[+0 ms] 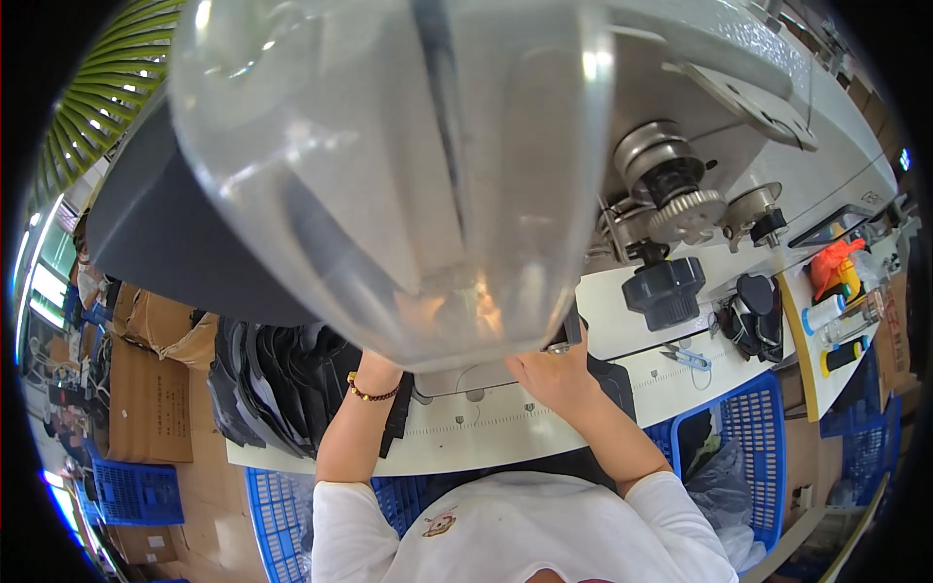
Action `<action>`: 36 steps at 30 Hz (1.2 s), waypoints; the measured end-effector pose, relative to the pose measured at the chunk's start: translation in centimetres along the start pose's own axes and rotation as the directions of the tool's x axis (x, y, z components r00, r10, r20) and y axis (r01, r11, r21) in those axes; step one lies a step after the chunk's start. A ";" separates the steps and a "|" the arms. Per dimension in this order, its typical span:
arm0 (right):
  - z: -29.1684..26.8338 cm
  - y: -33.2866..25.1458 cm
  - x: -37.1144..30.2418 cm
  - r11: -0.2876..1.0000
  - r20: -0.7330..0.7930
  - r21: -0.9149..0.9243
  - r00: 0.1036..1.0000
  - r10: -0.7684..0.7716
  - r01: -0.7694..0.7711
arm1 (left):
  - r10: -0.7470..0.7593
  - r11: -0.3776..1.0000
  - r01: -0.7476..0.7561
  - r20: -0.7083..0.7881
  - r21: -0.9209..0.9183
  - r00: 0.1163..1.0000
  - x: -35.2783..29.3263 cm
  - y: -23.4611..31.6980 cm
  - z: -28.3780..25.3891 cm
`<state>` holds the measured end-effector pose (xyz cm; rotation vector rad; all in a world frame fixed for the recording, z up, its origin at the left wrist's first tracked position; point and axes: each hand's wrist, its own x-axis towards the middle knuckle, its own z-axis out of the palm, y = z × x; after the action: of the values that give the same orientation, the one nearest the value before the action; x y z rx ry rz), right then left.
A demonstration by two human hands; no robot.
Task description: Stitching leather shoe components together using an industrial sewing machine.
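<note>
Transparent guard (389,194) foremost, left hand (382,367) and right hand (554,375) partly behind, cannot tell their spread or grasp.

Tabletop (486,437): it is in front of the person (525,534), under the sewing machine (719,87).
Shield (389,194): before both hands, hiding part of them.
Left hand (381,367): just right of the fabric stack (277,389), which lies on the tabletop's left end.
Right hand (554,377): left of the thread snips (688,359), also on the tabletop.
Spools (824,313): on the side board (795,335), farther right.
Right crate (775,423): below the tabletop, with plastic bags (724,486) inside.
Cardboard box (148,403): left of the fabric stack.
</note>
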<state>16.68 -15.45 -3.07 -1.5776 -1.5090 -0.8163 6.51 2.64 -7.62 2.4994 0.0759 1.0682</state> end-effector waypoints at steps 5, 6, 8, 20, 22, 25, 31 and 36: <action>0.0 0.4 0.5 0.997 0.056 -0.078 0.998 -0.014 0.018 | -0.167 0.969 0.132 -0.161 -0.211 0.973 -0.2 -0.7 0.9; 0.1 0.6 0.4 0.997 0.081 -0.074 0.997 -0.009 0.015 | -0.279 0.867 0.201 -0.109 -0.456 0.954 0.1 -0.3 0.7; 0.5 0.9 0.5 0.999 0.076 -0.044 0.997 0.011 -0.008 | -0.373 0.700 0.259 -0.031 -0.665 0.927 0.2 -0.8 0.7; 2.4 2.3 -0.3 0.992 0.168 0.111 0.985 0.041 -0.060 | -0.902 0.229 0.284 -0.094 -0.931 0.422 1.9 -3.8 3.4; 2.2 2.0 -0.2 0.994 0.152 0.097 0.988 0.040 -0.055 | -0.890 0.319 0.293 -0.179 -0.901 0.419 1.8 -3.7 3.4; 2.1 2.1 -0.5 0.990 0.174 0.104 0.982 0.071 -0.090 | -0.603 0.300 0.404 0.156 -0.864 0.782 0.3 -4.4 1.1; 1.2 1.8 0.4 0.986 0.117 0.114 0.987 0.109 -0.122 | -0.117 0.132 0.380 0.366 -0.916 0.923 1.5 -2.9 -2.4; 1.4 1.5 0.2 0.975 0.173 0.131 0.973 0.154 -0.178 | -0.325 0.201 0.426 0.351 -0.882 0.878 3.2 -3.8 -5.1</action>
<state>18.06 -14.08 -3.78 -1.6663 -1.4891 -0.4818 5.65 8.56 -3.79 1.2596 0.0131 0.4821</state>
